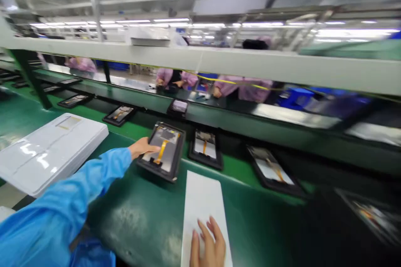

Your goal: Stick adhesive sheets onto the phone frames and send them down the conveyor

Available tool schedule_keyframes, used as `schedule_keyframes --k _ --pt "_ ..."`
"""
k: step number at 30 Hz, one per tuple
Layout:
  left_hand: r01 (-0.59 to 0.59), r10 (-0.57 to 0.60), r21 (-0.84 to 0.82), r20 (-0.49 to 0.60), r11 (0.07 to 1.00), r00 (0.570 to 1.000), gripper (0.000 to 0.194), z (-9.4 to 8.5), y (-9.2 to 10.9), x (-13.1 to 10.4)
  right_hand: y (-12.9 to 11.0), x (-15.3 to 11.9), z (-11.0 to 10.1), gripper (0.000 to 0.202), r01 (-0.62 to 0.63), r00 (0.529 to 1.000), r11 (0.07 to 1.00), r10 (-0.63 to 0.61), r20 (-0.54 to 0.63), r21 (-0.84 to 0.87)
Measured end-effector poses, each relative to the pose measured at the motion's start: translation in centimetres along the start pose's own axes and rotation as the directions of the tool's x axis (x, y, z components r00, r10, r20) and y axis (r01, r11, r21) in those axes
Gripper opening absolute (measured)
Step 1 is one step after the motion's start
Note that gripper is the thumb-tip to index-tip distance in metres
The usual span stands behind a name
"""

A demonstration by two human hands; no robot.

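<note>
Right hand, its fingers loosely curled and parted, is held over a white panel at bottom centre, while an open-backed tablet with an orange ribbon cable is gripped by the left hand near the frame's middle.

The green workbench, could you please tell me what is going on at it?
A person's left hand holds a black-framed panel by its left edge. The right hand is open over a white sheet on the green workbench; whether it touches is unclear. Similar panels lie in a row beyond, a white stack sits to the left, and people in pink are across the line.
</note>
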State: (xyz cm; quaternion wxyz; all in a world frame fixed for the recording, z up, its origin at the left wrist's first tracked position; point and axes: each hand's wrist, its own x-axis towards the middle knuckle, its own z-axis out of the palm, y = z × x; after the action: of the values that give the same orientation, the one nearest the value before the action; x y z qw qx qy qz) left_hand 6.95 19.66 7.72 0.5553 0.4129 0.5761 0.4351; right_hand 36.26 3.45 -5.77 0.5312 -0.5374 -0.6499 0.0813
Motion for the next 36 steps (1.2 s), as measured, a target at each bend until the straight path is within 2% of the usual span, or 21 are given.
schedule_keyframes --k 2,4,7,9,11,13,14,15,17,20,22,24,26,30,36 --pt "0.03 -0.032 0.047 0.043 0.998 0.999 0.06 -1.3 -3.7 -4.7 -1.9 0.4 -1.0 0.027 -0.045 0.996 0.999 0.045 0.072 -0.002" --pt "0.067 -0.07 0.155 0.018 0.986 0.997 0.065 -2.5 -7.2 -8.3 -2.9 0.8 -2.4 0.028 -0.1 0.991 0.995 0.1 0.091 -0.006" --pt "0.13 -0.078 0.453 -0.132 0.882 0.988 0.072 -3.6 -10.9 -11.7 -3.2 1.1 -4.7 0.026 -0.162 0.977 0.984 0.171 0.132 -0.074" --pt "0.122 -0.033 0.665 -0.145 0.737 0.989 0.073 -4.1 -11.8 -12.9 -3.1 1.2 -6.0 0.024 -0.179 0.957 0.976 0.201 0.21 -0.121" --pt "0.055 0.061 0.84 -0.104 0.54 0.993 0.065 -4.6 -11.7 -13.7 -2.8 1.4 -6.8 0.022 -0.182 0.926 0.971 0.222 0.306 -0.156" --pt "-0.04 0.256 0.943 -0.049 0.33 0.965 0.058 -4.6 -11.3 -14.3 -2.3 1.6 -7.2 0.021 -0.177 0.893 0.963 0.245 0.378 -0.205" --pt "-0.099 0.371 0.964 0.0 0.247 0.928 0.054 -4.3 -11.1 -14.5 -1.9 1.8 -7.3 0.021 -0.177 0.877 0.955 0.263 0.401 -0.24" --pt "-0.181 0.467 0.964 0.072 0.193 0.882 0.049 -3.6 -11.0 -14.8 -1.5 1.9 -7.3 0.021 -0.181 0.861 0.941 0.292 0.417 -0.285" --pt "-0.398 0.555 0.902 0.247 0.168 0.794 0.039 -1.1 -11.0 -15.4 -0.6 2.1 -7.3 0.022 -0.195 0.828 0.905 0.358 0.431 -0.377" --pt "-0.694 0.557 0.695 0.507 0.187 0.658 0.03 4.7 -11.8 -16.4 0.2 2.4 -7.3 0.023 -0.195 0.804 0.866 0.41 0.432 -0.46" --pt "-0.774 0.503 0.612 0.623 0.164 0.599 0.034 8.5 -12.6 -16.7 0.2 2.6 -7.3 0.023 -0.18 0.812 0.86 0.404 0.421 -0.477" --pt "-0.802 0.425 0.582 0.697 0.137 0.578 0.042 11.1 -13.5 -16.5 0.2 2.8 -7.2 0.022 -0.172 0.821 0.857 0.397 0.41 -0.486" --pt "-0.806 0.369 0.579 0.727 0.124 0.579 0.047 12.3 -14.4 -16.0 0.2 2.8 -7.2 0.018 -0.171 0.826 0.856 0.395 0.403 -0.488" --pt "-0.796 0.362 0.597 0.723 0.103 0.589 0.049 12.3 -15.7 -15.4 0.4 2.6 -7.2 0.014 -0.186 0.83 0.858 0.399 0.391 -0.48" --pt "-0.79 0.373 0.61 0.722 0.054 0.583 0.051 12.3 -16.5 -15.3 0.1 2.4 -7.3 0.019 -0.223 0.836 0.856 0.414 0.361 -0.465"
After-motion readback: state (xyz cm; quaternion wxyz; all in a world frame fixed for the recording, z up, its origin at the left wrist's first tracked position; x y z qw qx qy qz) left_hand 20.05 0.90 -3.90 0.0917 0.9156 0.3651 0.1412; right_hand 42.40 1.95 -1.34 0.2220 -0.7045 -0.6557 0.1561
